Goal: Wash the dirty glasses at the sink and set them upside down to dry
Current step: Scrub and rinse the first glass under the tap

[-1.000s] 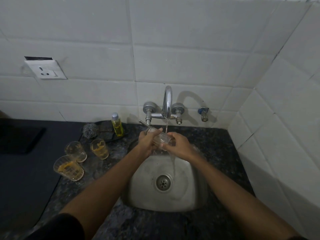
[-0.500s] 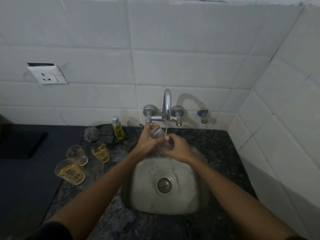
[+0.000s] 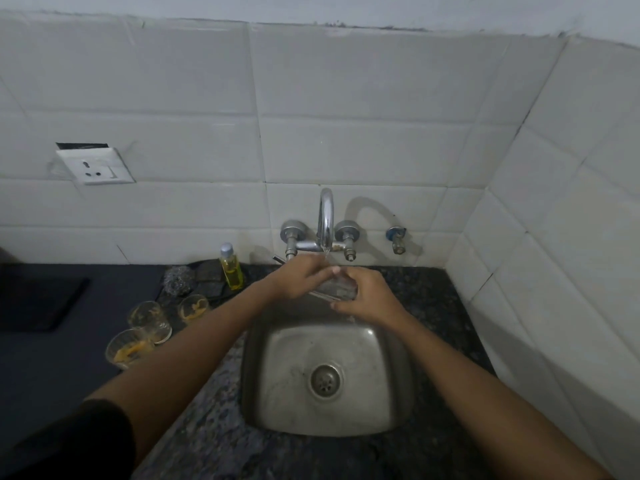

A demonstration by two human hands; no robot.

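A clear glass is held under the running tap at the centre of the frame, above the back edge of the steel sink, tilted nearly onto its side. It is clasped from the left by the left hand, whose fingers are curled over its upper wall, and cupped from the right by the right hand, wrapped round what looks to be its base end; neither hand is released or clenched on nothing. The glass is judged to be light, rigid and fragile, and, being wet, slippery, so a two-handed wrap round the wall is thought safer than a pinch at the thin rim. A knock against the tap or the steel basin is judged to be the main hazard. Three dirty glasses, streaked with orange residue, are seen standing upright and close together on the dark tabletop at the lower left of the frame, not yet washed. Behind them, a steel scourer and a bottle of yellow liquid are set against the tiled wall. No glass is seen inverted to dry, so the task is judged to be at an early stage.
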